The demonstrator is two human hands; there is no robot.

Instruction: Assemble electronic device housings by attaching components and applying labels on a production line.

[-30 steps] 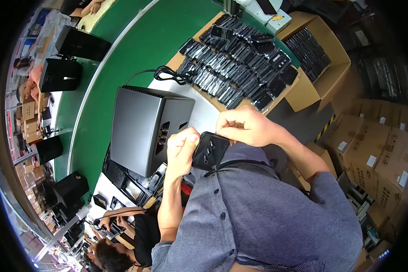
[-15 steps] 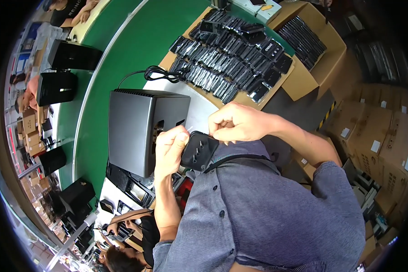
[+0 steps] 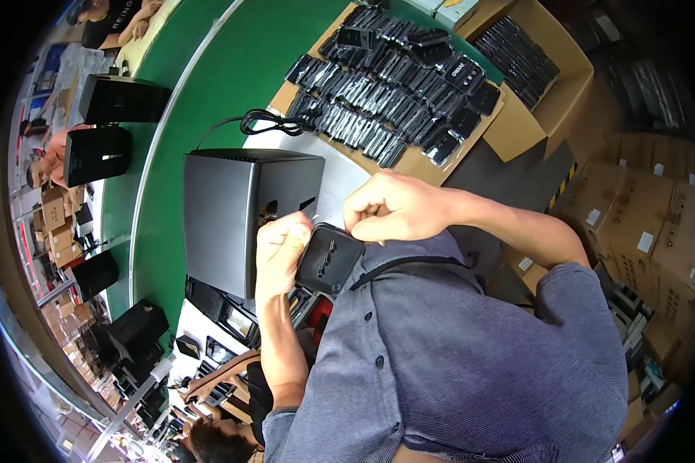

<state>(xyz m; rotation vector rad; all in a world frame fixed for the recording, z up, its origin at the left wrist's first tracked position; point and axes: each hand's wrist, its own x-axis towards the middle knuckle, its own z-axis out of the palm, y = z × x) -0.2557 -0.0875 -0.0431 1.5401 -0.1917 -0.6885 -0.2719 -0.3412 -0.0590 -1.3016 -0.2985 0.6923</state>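
Head camera: A person's two bare hands met at a small black panel [image 3: 313, 272] with rounded corners, held at waist height just ahead of a gray-blue shirt [image 3: 471, 347]. The left hand [image 3: 279, 251] gripped the panel's left edge, its fingers curled and its thumb near the upper left corner. The right hand [image 3: 398, 208] came in from the opposite side, fingers bent inward, the tips at the upper right corner; whether they pinched that corner or merely rested beside it could not be told. The panel lay to the right of the left hand and below and left of the right, the left hand covering more of it. Its outline looked nearly square, its long axis uncertain, though a row of small fittings ran toward the body. A gray metal case [image 3: 220, 220] stood left of the left hand; rows of black packs [image 3: 374, 96] lay beyond the right.
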